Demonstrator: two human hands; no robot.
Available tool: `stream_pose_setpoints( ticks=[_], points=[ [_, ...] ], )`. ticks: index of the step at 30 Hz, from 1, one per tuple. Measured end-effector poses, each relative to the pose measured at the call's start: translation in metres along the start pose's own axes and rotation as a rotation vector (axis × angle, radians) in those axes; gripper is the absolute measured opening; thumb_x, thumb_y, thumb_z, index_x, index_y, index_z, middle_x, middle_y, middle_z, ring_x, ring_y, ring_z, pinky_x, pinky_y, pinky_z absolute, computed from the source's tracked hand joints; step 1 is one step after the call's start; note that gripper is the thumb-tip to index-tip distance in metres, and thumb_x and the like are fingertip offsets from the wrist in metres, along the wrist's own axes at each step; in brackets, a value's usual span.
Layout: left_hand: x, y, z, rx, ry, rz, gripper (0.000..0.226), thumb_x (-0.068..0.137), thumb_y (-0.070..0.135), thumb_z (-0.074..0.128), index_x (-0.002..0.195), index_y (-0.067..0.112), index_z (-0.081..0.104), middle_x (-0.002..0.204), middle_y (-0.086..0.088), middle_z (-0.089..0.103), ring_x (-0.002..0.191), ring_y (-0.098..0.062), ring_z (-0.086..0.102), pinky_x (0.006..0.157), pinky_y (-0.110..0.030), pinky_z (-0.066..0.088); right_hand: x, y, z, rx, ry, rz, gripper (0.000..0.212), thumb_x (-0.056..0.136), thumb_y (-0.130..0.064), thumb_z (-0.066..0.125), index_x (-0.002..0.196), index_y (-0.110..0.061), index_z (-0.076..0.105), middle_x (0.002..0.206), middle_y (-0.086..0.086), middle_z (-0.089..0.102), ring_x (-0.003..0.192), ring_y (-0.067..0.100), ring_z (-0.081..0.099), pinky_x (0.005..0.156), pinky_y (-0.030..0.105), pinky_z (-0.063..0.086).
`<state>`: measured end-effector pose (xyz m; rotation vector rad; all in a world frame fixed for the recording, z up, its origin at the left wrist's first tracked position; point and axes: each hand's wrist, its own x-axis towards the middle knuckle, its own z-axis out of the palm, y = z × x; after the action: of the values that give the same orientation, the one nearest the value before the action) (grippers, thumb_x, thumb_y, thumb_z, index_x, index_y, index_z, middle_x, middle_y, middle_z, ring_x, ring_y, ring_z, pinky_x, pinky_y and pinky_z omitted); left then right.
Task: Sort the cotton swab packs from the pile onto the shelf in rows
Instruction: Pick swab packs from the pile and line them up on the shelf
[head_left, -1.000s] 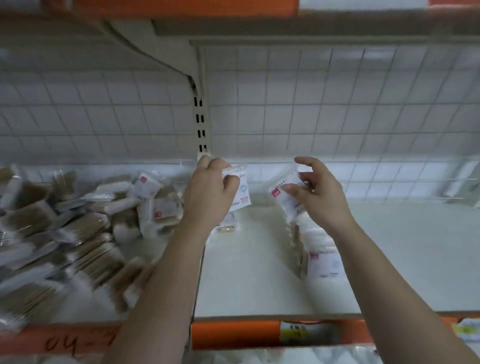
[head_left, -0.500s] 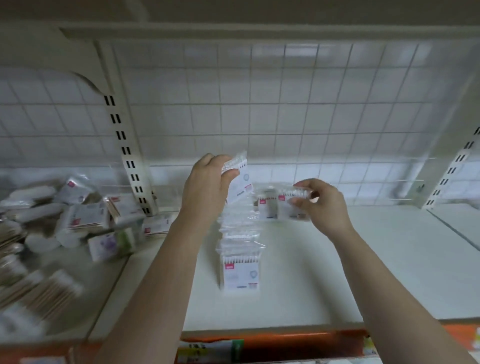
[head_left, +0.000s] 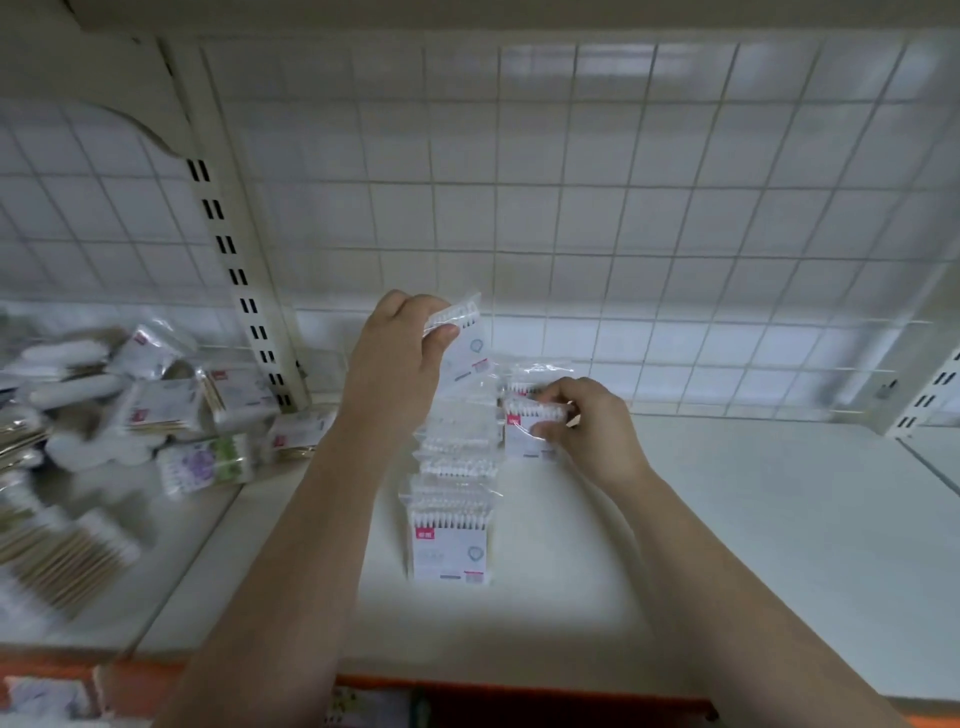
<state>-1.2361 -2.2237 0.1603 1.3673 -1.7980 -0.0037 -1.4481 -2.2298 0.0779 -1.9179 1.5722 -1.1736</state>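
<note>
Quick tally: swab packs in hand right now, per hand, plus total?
Left hand: 1 raised pack
Right hand: 1 pack by the row
Total held: 2
Row and pile: too blurred to count.

Fig.: the body as I see it through the head camera. Shown bare, the left hand (head_left: 395, 364) and right hand (head_left: 592, 428). Also bare down to the frame's lower edge, the left forearm (head_left: 311, 545) and right forearm (head_left: 727, 597); blur softens their outlines.
</note>
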Motion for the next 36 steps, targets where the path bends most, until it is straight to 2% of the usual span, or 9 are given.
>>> stream_pose_setpoints(
  ticks=[6,9,13,16,19,22,26,32,36],
  points=[
    [0.003,0.000,0.002,-0.006,-0.007,0.019,0.027,0.096,0.021,0.052,0.119,0.010,0.060,0.108,-0.002,0.053,0.090,-0.008,0.044,0.073,-0.011,0.026,0.009,0.006,0.004,-0.058,0.061,-0.051,0.033,0.069,0.003,0.076,0.098,-0.010,0.069,0.093,0.000,0.048,0.072,0.006,0.050,0.067,0.004,0.037],
    [0.004,0.002,0.004,-0.030,-0.036,0.028,0.025,0.096,0.021,0.052,0.117,0.012,0.061,0.107,0.001,0.053,0.091,-0.010,0.047,0.072,-0.010,0.028,0.014,0.008,0.006,-0.105,0.059,-0.048,0.034,0.071,-0.003,0.076,0.102,-0.011,0.067,0.097,0.001,0.049,0.072,0.016,0.052,0.068,0.016,0.040],
    [0.006,0.008,0.008,-0.070,-0.055,0.077,0.022,0.095,0.019,0.053,0.114,0.012,0.063,0.103,0.002,0.055,0.086,-0.008,0.046,0.071,-0.001,0.029,0.017,0.011,0.005,-0.162,0.034,-0.047,0.035,0.072,-0.014,0.078,0.104,-0.014,0.063,0.100,0.001,0.054,0.075,0.014,0.053,0.074,0.027,0.045],
    [0.007,0.016,0.012,-0.106,-0.080,0.110,0.021,0.094,0.018,0.054,0.112,0.013,0.064,0.097,0.007,0.052,0.083,-0.006,0.047,0.071,-0.001,0.029,0.016,0.016,-0.003,-0.127,0.026,-0.062,0.033,0.075,-0.023,0.077,0.103,-0.017,0.062,0.097,-0.003,0.054,0.075,0.002,0.050,0.073,0.023,0.043],
    [0.008,0.026,0.019,-0.135,-0.133,0.132,0.021,0.093,0.019,0.056,0.112,0.015,0.064,0.098,0.006,0.054,0.085,-0.005,0.048,0.072,0.000,0.029,0.013,0.020,-0.012,-0.099,0.070,-0.047,0.023,0.086,-0.031,0.066,0.106,-0.019,0.060,0.096,-0.004,0.057,0.078,0.001,0.052,0.069,0.017,0.040],
    [0.009,0.035,0.029,-0.168,-0.192,0.152,0.021,0.092,0.018,0.058,0.112,0.015,0.065,0.099,0.004,0.056,0.088,-0.007,0.050,0.074,-0.002,0.029,0.008,0.027,-0.023,-0.117,0.091,-0.018,0.014,0.093,-0.028,0.055,0.101,-0.018,0.062,0.092,0.000,0.061,0.078,0.014,0.057,0.070,0.026,0.044],
    [0.003,0.038,0.045,-0.187,-0.317,0.145,0.016,0.092,0.018,0.058,0.107,0.017,0.065,0.096,0.005,0.055,0.088,-0.011,0.051,0.072,-0.010,0.032,0.000,0.039,-0.035,-0.179,0.048,0.029,0.009,0.090,-0.015,0.054,0.084,-0.018,0.061,0.081,0.003,0.063,0.073,0.018,0.055,0.065,0.029,0.043],
    [-0.005,0.034,0.063,-0.123,-0.524,0.110,0.019,0.091,0.019,0.060,0.109,0.014,0.064,0.104,-0.001,0.060,0.098,-0.018,0.055,0.084,-0.025,0.038,-0.011,0.060,-0.038,-0.282,0.003,0.100,0.011,0.087,-0.014,0.056,0.090,-0.014,0.066,0.087,0.002,0.061,0.080,0.016,0.052,0.067,0.027,0.038],
    [-0.012,0.030,0.069,0.123,-0.642,0.132,0.018,0.091,0.029,0.061,0.109,0.027,0.064,0.103,0.007,0.065,0.109,-0.016,0.046,0.092,-0.033,0.027,-0.015,0.065,-0.035,-0.310,0.006,0.087,0.011,0.084,-0.011,0.057,0.087,-0.013,0.067,0.078,0.002,0.057,0.077,0.019,0.050,0.060,0.024,0.031]
  ],
)
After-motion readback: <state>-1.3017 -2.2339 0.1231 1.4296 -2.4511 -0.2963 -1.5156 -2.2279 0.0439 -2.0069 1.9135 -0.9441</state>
